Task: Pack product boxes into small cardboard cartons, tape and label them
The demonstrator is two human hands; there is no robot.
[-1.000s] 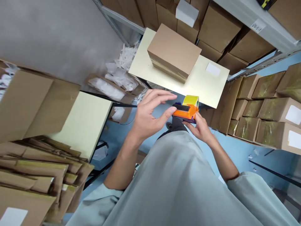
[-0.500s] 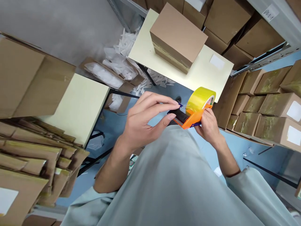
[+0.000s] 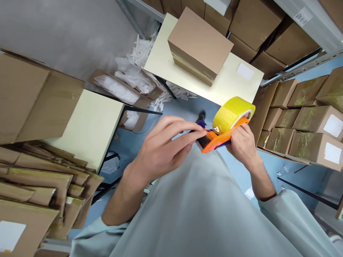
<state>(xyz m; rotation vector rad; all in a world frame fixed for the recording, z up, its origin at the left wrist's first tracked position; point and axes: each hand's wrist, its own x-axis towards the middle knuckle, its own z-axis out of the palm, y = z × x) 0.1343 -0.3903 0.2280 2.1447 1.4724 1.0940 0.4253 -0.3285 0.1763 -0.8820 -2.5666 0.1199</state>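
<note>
An orange and blue tape gun (image 3: 218, 140) carrying a roll of yellow tape (image 3: 230, 113) is held in front of my body. My right hand (image 3: 243, 144) is wrapped round its back end, below the roll. My left hand (image 3: 167, 146) is at the front end, by the black roller (image 3: 203, 141) and the toothed blade. Its first fingers rest on the front part with the thumb curled beneath; whether a tape end lies between them is hidden.
A closed carton (image 3: 199, 44) stands on a pale table (image 3: 158, 57) ahead. Flattened cardboard (image 3: 34, 171) is piled at left beside another pale table (image 3: 89, 125). Taped boxes (image 3: 308, 117) are stacked at right. White scrap (image 3: 142, 51) lies at the back.
My left fingers have shifted slightly down and right onto the front of the tape gun, and the thumb has curled under. The tape gun has turned a little and its roll sits farther right.
</note>
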